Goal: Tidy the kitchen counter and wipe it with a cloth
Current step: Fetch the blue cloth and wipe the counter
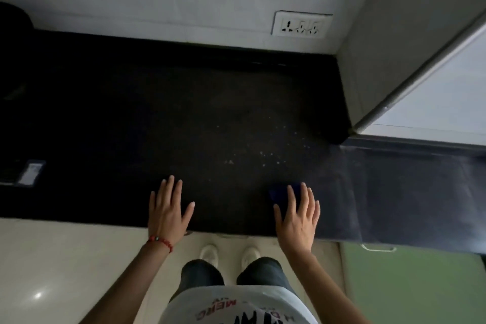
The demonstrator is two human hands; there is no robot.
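A black kitchen counter (157, 113) fills the middle of the head view, with pale crumbs (265, 152) scattered right of centre. My left hand (168, 212) lies flat near the front edge, fingers spread, holding nothing. My right hand (297, 218) is spread flat too, its fingers resting on a small dark blue cloth (278, 192) that lies on the counter, mostly hidden under the hand.
A dark object with a pale label (30, 172) lies at the counter's left edge. A white wall socket (301, 25) sits on the back wall. A grey-white appliance or cabinet (420, 73) bounds the counter's right side. A green cabinet front (420, 284) stands below right.
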